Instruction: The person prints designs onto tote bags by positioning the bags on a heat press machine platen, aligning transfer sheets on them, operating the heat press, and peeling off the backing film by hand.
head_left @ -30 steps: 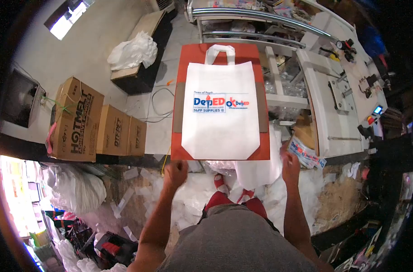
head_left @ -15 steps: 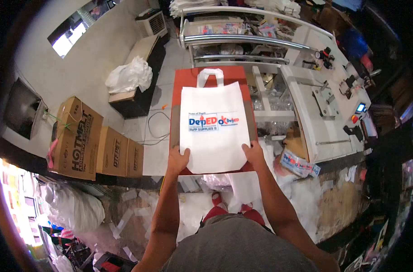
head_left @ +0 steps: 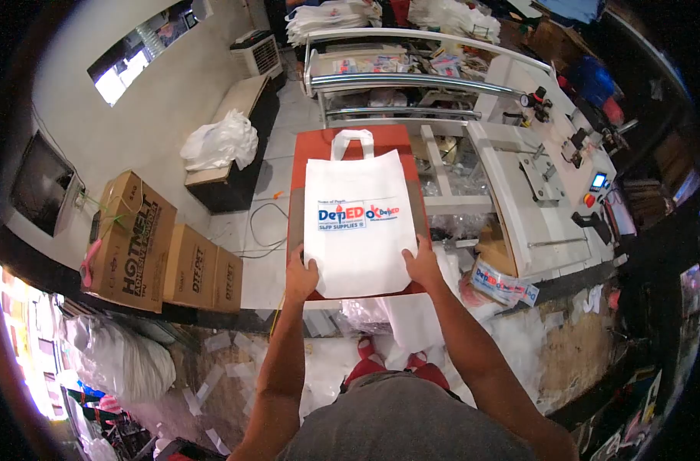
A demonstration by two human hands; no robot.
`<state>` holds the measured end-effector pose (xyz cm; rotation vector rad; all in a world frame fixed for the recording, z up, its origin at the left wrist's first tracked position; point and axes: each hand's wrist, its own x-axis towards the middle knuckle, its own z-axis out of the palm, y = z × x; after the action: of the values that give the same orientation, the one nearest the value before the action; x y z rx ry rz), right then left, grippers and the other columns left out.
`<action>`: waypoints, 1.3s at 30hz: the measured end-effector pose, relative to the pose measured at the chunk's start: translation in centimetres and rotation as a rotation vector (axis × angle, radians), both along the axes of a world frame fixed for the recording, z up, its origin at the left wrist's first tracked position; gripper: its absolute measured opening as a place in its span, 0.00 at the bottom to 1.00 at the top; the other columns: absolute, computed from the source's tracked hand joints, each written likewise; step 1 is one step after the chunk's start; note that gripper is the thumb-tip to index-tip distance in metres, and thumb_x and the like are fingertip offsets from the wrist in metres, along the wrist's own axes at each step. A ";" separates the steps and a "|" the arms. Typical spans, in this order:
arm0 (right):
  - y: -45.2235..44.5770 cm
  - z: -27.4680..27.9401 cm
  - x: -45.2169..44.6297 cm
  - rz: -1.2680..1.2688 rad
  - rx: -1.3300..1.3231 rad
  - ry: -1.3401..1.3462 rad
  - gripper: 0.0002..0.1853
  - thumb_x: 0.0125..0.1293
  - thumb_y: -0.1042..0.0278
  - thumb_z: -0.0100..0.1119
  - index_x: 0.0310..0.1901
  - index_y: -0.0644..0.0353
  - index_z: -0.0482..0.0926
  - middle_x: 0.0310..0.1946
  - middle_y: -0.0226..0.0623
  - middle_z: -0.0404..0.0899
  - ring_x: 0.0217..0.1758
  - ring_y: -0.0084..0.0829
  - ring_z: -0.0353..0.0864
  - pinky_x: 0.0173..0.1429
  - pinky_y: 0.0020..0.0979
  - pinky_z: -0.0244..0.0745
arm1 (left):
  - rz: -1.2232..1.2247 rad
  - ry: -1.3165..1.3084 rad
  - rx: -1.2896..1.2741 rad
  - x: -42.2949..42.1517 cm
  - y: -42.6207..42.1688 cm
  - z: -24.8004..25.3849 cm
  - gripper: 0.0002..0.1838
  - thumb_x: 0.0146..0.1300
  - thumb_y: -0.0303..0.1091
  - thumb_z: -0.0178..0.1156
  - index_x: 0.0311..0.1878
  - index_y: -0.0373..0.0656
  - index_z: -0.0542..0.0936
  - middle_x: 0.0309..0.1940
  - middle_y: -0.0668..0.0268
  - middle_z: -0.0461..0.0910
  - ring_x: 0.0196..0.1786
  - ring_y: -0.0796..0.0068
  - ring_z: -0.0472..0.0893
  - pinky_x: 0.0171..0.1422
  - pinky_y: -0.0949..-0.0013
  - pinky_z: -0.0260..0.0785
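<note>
Flat white fabric bag [head_left: 356, 257] lies on rectangular red board [head_left: 311, 144]

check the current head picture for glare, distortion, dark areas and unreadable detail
Head view: fisheye distortion, corners falling to black; head view: glare blows out part of the wall opening; head view: bright highlights streak the metal rail; head view: the white bag is well lit, its big lettering readable, its finest print too small to make out.
</note>
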<state>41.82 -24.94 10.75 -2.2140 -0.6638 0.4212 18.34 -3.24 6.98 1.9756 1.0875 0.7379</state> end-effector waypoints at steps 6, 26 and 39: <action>0.0 -0.8 -0.3 0.056 -0.073 -0.041 0.37 0.67 0.59 0.59 0.72 0.68 0.57 0.54 0.71 0.76 0.58 0.62 0.78 0.64 0.52 0.71 | 0.001 0.085 0.078 -0.1 -0.5 0.9 0.27 0.62 0.27 0.57 0.65 0.34 0.70 0.58 0.40 0.77 0.61 0.45 0.78 0.66 0.53 0.69; -25.5 -25.4 7.6 -0.243 -0.451 0.062 0.23 0.59 0.53 0.68 0.43 0.68 0.79 0.38 0.54 0.83 0.47 0.53 0.83 0.56 0.47 0.78 | 0.114 0.778 -0.261 -31.1 -11.9 -14.5 0.10 0.63 0.29 0.54 0.44 0.32 0.73 0.37 0.44 0.78 0.42 0.40 0.78 0.48 0.48 0.70; -23.9 -34.2 7.5 -0.215 -0.534 0.001 0.21 0.60 0.55 0.67 0.44 0.66 0.78 0.48 0.50 0.81 0.52 0.52 0.81 0.57 0.48 0.76 | -0.365 0.873 -0.574 -42.8 -32.5 -20.4 0.15 0.62 0.44 0.65 0.40 0.41 0.81 0.33 0.54 0.83 0.40 0.53 0.84 0.45 0.52 0.77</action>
<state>49.34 -48.86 -23.45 -2.7530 -0.3265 0.5339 -24.48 -35.70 -13.44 1.8880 1.1659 -0.6458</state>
